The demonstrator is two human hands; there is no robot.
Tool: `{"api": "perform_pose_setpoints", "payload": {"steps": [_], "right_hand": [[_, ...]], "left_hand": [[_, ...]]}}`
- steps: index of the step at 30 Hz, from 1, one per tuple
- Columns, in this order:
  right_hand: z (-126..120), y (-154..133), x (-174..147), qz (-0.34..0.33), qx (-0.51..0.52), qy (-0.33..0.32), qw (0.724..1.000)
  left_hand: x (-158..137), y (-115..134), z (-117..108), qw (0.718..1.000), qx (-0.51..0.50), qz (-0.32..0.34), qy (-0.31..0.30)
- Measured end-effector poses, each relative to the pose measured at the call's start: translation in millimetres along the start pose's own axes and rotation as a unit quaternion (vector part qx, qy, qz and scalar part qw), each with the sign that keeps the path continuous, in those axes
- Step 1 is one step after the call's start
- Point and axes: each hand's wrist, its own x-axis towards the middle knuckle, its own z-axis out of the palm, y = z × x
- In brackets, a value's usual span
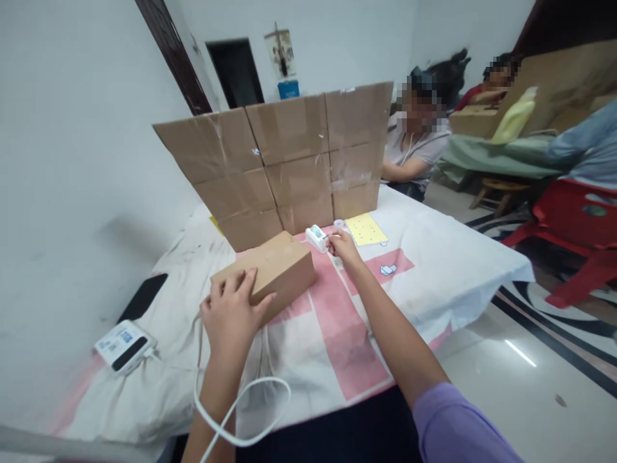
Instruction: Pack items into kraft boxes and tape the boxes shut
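My left hand (236, 308) grips the near left end of a closed brown cardboard box (289, 276), its fingers over the top and the thumb along the near side. Farther out, my right hand (344, 247) has its fingers pinched together at the right end of a small white box-shaped thing (316, 238). A greenish label or screen shows on top of that thing; its exact kind is unclear. Just behind the right hand lies a small whitish ring (339, 224), perhaps a tape roll. All of these are on a pink and white tablecloth (347, 347).
A tall taped cardboard panel (299, 161) stands across the back of the table. At left are a white device (125, 347) with a cable (260, 382) looping over my left forearm, and a black flat object (143, 297). One person (419, 141) sits beyond; a red chair (573, 225) is right.
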Motion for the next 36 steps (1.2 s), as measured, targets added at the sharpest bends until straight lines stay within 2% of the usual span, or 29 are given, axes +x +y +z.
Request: {"api": "perform_pose_setpoints", "payload": {"steps": [3,6,8,10,14,18,21,24,30,32,36], "right_hand": [[1,-22,-22,-0.033,0.038,-0.061,0.997],[0,-50,-47,-0.063,0.069,-0.174,0.980],[1,-72,-61,-0.065,0.049,-0.240,0.967],[7,-92,-69,-0.053,0.012,-0.271,0.961],[29,-118,-66,-0.006,-0.068,-0.257,0.964],[59,-125,-51,0.058,-0.149,-0.235,0.959],[77,-129,-41,0.090,-0.232,-0.210,0.946],[88,-133,-33,0.109,-0.291,-0.217,0.925],[95,-139,-27,0.094,-0.252,-0.273,0.924],[97,-138,-28,0.098,-0.282,-0.282,0.912],[101,-136,-31,0.129,-0.406,-0.269,0.864]], "left_hand": [[-10,7,-2,1.000,0.012,0.006,0.022],[-19,15,-7,1.000,-0.001,-0.003,0.026],[-22,19,-9,0.999,-0.018,-0.010,0.025],[-23,20,-9,0.999,-0.037,-0.012,0.025],[-23,19,-5,0.996,-0.075,-0.022,0.032],[-17,16,-2,0.993,-0.114,-0.027,0.022],[-11,14,0,0.991,-0.121,-0.041,0.023],[-7,14,3,0.991,-0.117,-0.057,0.034],[-8,13,3,0.989,-0.131,-0.052,0.038],[-8,12,3,0.989,-0.136,-0.052,0.035],[-9,13,3,0.989,-0.139,-0.045,0.034]]}}
